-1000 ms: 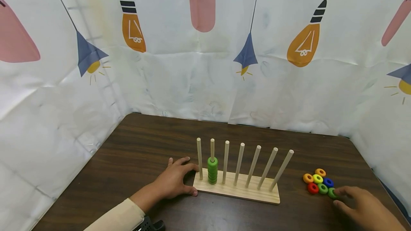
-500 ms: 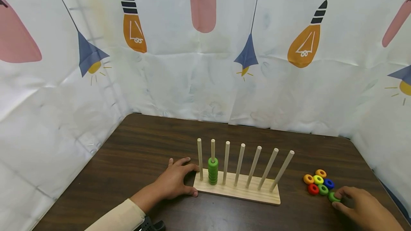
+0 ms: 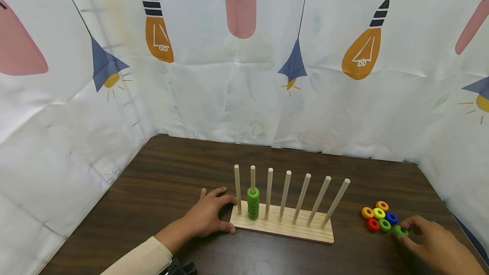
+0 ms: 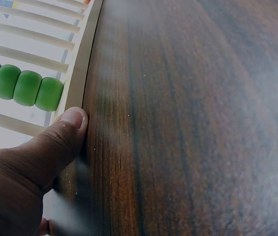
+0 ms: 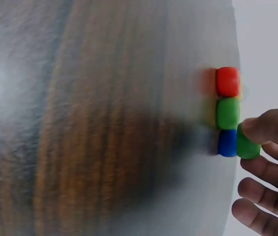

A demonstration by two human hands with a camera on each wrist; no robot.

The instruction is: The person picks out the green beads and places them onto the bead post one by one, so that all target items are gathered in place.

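A wooden peg rack [image 3: 290, 227] with several upright pegs stands mid-table. Green rings [image 3: 253, 203] are stacked on its second peg from the left. My left hand [image 3: 209, 212] grips the rack's left end, the thumb at the front edge and a finger at the back corner. In the left wrist view the thumb [image 4: 70, 128] lies against the base beside the green rings. Over on the right, my right hand [image 3: 433, 241] pinches a green ring [image 5: 247, 142] between thumb and finger. That ring sits slightly higher than its neighbours in the right wrist view.
Loose rings lie close together left of my right hand: a red ring [image 3: 372, 224], another green ring [image 3: 384, 224], a blue ring [image 3: 391, 218], a yellow ring [image 3: 379, 213] and two orange ones. A printed white cloth [image 3: 214, 96] hangs behind the dark wooden table [image 3: 191, 156].
The green ring at my right hand has come slightly away from the cluster and up, pinched in the fingers. My left hand and the rack stay in place.
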